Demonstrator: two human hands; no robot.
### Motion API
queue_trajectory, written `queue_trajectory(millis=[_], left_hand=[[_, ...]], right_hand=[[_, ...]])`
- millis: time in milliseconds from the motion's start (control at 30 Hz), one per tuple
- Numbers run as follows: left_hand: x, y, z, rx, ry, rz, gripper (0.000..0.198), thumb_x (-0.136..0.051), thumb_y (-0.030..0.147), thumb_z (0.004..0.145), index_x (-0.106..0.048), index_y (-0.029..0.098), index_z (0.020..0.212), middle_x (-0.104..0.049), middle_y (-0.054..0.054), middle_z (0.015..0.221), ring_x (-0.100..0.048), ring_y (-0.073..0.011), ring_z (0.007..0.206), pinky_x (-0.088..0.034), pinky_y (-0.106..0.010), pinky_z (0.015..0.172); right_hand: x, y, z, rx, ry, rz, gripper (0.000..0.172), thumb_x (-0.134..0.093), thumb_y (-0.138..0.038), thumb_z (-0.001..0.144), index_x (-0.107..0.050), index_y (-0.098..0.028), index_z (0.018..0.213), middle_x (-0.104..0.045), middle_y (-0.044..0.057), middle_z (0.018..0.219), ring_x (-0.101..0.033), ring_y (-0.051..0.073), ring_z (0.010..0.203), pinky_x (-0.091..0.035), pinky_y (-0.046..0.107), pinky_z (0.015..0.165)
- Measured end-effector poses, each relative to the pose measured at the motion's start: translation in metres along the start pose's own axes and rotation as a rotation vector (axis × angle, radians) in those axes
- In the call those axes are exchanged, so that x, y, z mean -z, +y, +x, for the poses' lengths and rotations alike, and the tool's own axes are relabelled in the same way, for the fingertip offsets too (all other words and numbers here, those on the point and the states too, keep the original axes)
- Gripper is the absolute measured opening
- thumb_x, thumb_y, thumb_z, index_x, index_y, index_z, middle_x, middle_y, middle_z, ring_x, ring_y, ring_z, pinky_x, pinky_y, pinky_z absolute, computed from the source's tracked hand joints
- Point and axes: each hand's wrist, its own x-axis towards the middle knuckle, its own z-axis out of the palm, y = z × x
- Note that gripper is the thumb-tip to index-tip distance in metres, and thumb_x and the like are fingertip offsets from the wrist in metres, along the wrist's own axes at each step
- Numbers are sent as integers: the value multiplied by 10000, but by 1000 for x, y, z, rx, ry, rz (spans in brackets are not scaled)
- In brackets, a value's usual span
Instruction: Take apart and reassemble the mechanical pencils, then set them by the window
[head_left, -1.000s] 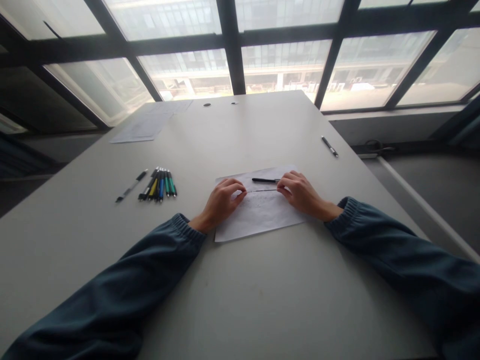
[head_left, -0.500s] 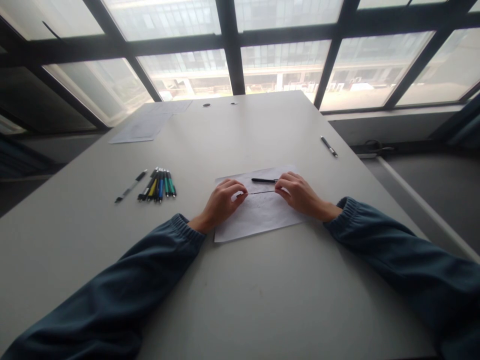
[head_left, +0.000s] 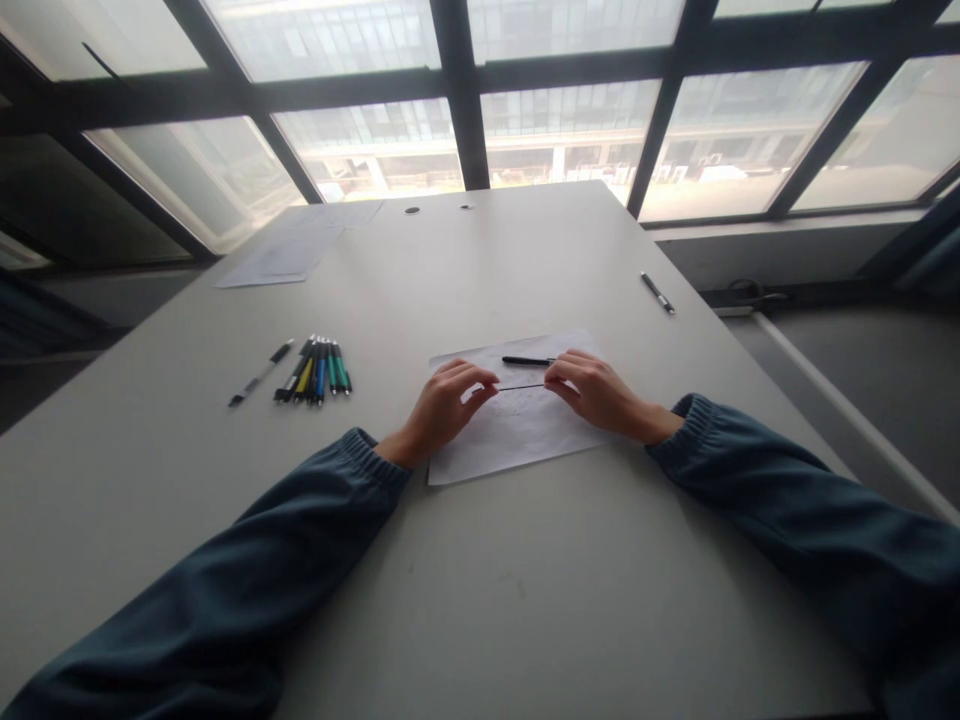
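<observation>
Both hands rest over a white sheet of paper [head_left: 525,440] on the grey table [head_left: 480,580]. My left hand [head_left: 442,405] and my right hand [head_left: 596,388] each pinch one end of a thin dark refill-like rod [head_left: 520,387] stretched level between them. A black pen part [head_left: 527,360] lies on the paper just beyond the rod, close to my right fingers. Both sleeves are dark blue.
To the left lie several coloured pens side by side [head_left: 315,368] and a single black pen [head_left: 260,373]. Another pen [head_left: 658,292] lies near the table's right edge. Loose sheets [head_left: 289,250] sit at the far left corner. Windows run behind the table.
My hands have drawn closer together, so less of the thin rod shows between them. The rod sits slightly nearer to me. The other things have not moved.
</observation>
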Motion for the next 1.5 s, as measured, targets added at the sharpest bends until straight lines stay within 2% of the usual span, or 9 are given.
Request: queue_trajectory(millis=[267, 467, 633, 800, 900, 1033, 1300, 1500], left_hand=[[2, 7, 1, -63, -16, -50, 138, -643, 334, 960, -708, 217, 990, -739, -49, 893, -661, -180, 860, -545, -355, 842], [4, 11, 3, -86, -22, -69, 124, -654, 332, 950, -711, 222, 951, -744, -48, 880, -664, -181, 873, -555, -357, 850], [4, 10, 1, -33, -16, -55, 172, -653, 352, 945, -694, 225, 1054, -737, -64, 1002, -666, -195, 933, -546, -372, 877], [4, 7, 1, 135, 74, 170, 124, -522, 208, 955, -643, 209, 983, -688, -47, 917, -625, -213, 914, -502, -387, 880], [3, 7, 1, 192, 10, 335, 54, -595, 236, 897, -618, 211, 939, -673, -52, 902, -607, -241, 890, -472, -408, 841], [1, 7, -2, 205, -77, 425, 123, -689, 303, 831, -610, 220, 874, -674, -73, 920, -598, -283, 932, -450, -426, 823], [0, 3, -2, 219, -135, 386, 43, -631, 262, 884, -633, 220, 883, -685, -72, 943, -613, -282, 971, -451, -428, 846], [1, 2, -1, 195, -66, 264, 64, -628, 264, 908, -643, 211, 941, -723, -54, 994, -659, -256, 995, -470, -417, 915]], right_hand=[[1, -4, 0, 113, -44, 91, 130, -550, -221, 1002, -679, -209, 990, -686, 74, 901, -604, 213, 883, -500, 349, 799], [-3, -4, 0, 120, -32, 120, 176, -521, -228, 1017, -693, -214, 985, -693, 73, 906, -619, 209, 886, -514, 356, 819], [-3, -3, 0, 97, -25, 120, 198, -507, -221, 1019, -698, -214, 969, -706, 79, 919, -625, 213, 894, -517, 362, 825], [-3, 0, 0, 11, 71, 53, 200, -509, -227, 1017, -693, -203, 940, -705, 88, 926, -620, 222, 895, -506, 360, 826], [-4, 3, 0, -50, 130, 34, 179, -524, -218, 1006, -689, -207, 938, -703, 79, 907, -615, 227, 895, -499, 365, 831], [-5, 6, 0, -108, 173, 36, 164, -535, -208, 994, -690, -214, 941, -704, 76, 918, -616, 229, 905, -496, 363, 832], [-7, 7, 0, -126, 168, 36, 168, -536, -206, 990, -697, -213, 941, -711, 80, 926, -620, 234, 905, -499, 374, 834], [-6, 7, 0, -118, 153, 34, 167, -539, -199, 992, -696, -212, 937, -706, 77, 923, -616, 230, 910, -498, 367, 835]])
